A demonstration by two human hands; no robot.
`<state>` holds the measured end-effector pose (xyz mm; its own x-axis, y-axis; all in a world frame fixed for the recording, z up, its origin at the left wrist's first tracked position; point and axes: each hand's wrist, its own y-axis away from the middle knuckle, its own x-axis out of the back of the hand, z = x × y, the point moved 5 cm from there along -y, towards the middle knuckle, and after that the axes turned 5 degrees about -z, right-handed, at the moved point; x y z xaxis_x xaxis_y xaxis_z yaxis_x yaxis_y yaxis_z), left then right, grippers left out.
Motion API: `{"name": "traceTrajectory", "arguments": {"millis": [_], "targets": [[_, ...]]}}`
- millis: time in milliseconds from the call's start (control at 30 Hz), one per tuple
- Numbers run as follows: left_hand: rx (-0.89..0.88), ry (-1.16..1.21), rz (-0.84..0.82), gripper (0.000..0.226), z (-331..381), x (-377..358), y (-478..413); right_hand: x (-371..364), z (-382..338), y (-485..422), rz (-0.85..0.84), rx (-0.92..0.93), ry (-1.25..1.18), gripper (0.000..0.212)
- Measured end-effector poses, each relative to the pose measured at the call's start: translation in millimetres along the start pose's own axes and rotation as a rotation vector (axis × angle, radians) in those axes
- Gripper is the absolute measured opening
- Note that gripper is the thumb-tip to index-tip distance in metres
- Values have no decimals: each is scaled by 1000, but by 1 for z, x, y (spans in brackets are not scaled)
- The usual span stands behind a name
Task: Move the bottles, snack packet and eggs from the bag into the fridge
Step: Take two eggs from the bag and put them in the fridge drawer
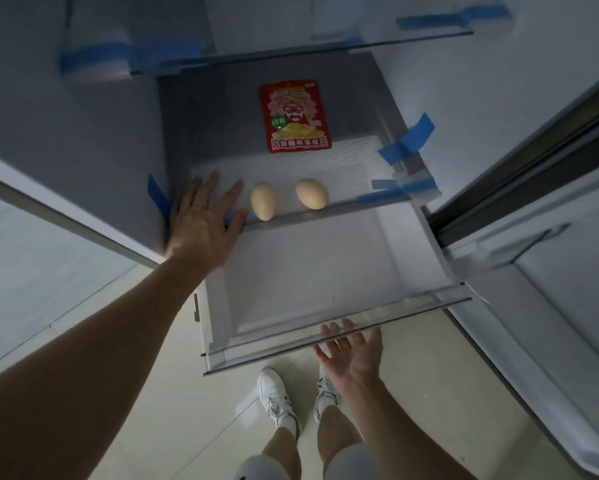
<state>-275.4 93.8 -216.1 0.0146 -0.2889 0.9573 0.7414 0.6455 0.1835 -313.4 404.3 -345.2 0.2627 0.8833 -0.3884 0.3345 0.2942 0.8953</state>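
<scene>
A red snack packet (pixel 294 116) lies flat toward the back of a glass fridge shelf (pixel 353 168). Two beige eggs sit near the shelf's front edge: one egg (pixel 263 201) on the left, the other egg (pixel 311 193) to its right. My left hand (pixel 204 220) rests open at the shelf's front left corner, fingers spread, just left of the nearer egg and holding nothing. My right hand (pixel 351 353) hangs open lower down, its fingers at the front rim of the lower glass shelf (pixel 326 341). No bottles or bag are in view.
The fridge interior is white, with blue tape strips (pixel 407 138) on the shelf sides and walls. An open door (pixel 551 271) stands at the right and a door panel (pixel 48 209) at the left. My feet in white shoes (pixel 275 396) stand on the pale tiled floor below.
</scene>
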Motion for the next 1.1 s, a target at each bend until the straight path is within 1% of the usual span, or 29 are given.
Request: {"name": "traceTrajectory", "arguments": {"millis": [167, 367, 533, 633, 700, 733, 800, 867, 933, 967, 1000, 1100], "targets": [[-29, -11, 4, 55, -2, -2, -4, 40, 10, 20, 34, -29, -23, 44], [-27, 1, -14, 56, -7, -3, -8, 44, 9, 31, 8, -27, -30, 59], [-23, 19, -24, 55, -3, 3, -6, 48, 6, 28, 8, -62, -5, 56], [-31, 51, -20, 55, 0, 7, -4, 56, -4, 31, 7, -84, 78, 52], [-30, 115, -18, 54, 1, 10, -2, 61, -16, 45, 26, -109, 221, 44], [-28, 165, -14, 53, 1, 12, -2, 63, -24, 57, 47, -116, 350, 38], [-13, 274, -1, 50, 0, 17, -1, 67, -45, 83, 72, -94, 690, 29], [33, 396, 18, 44, -2, 22, -1, 58, -67, 109, 17, -51, 1027, 26], [112, 523, 69, 37, -3, 29, 1, 34, -89, 129, -92, 34, 1266, 25], [140, 561, 102, 35, -2, 33, 3, 15, -101, 136, -138, 123, 1338, 26], [151, 578, 136, 35, 2, 37, 5, -8, -113, 140, -182, 252, 1405, 26], [150, 570, 183, 40, 20, 44, 11, -89, -137, 144, -308, 708, 1633, 26]]}}
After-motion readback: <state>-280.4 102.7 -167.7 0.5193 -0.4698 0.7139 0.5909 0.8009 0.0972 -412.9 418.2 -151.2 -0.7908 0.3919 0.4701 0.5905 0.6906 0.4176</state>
